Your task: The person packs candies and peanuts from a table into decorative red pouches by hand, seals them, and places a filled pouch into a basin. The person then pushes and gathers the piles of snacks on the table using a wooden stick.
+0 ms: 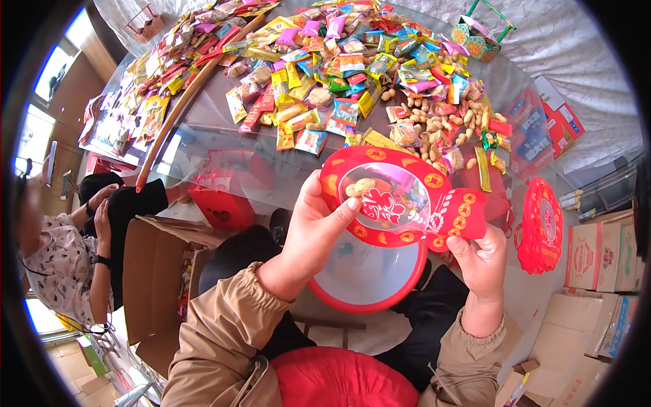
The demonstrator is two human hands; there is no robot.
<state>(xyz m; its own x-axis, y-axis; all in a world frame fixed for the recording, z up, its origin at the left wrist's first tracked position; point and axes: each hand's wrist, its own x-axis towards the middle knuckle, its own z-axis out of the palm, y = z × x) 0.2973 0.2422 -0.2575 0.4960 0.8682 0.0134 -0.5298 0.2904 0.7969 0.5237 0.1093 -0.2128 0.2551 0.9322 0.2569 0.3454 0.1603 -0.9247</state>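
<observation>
A red gourd-shaped pouch (351, 158) with gold coin prints and a clear window is held up before me. Its neck lies at the right. My left hand (325, 224) grips the pouch's left side, thumb on the window's edge, beside peanuts that show at the window. Pinched in my right hand (476, 254) is the neck end. Beyond the pouch, a glass table (213, 114) bears heaped wrapped candies (346, 112) and unshelled peanuts (435, 127). Below the pouch stands a white basin with a red rim (366, 307), partly hidden.
A wooden stick (188, 99) divides the candy heaps. More red pouches (541, 229) hang at the right, near stacked cardboard boxes (582, 257). An open cardboard box (150, 280) stands at the left, beside a seated person (66, 254). Small patterned baskets (475, 43) stand at the back.
</observation>
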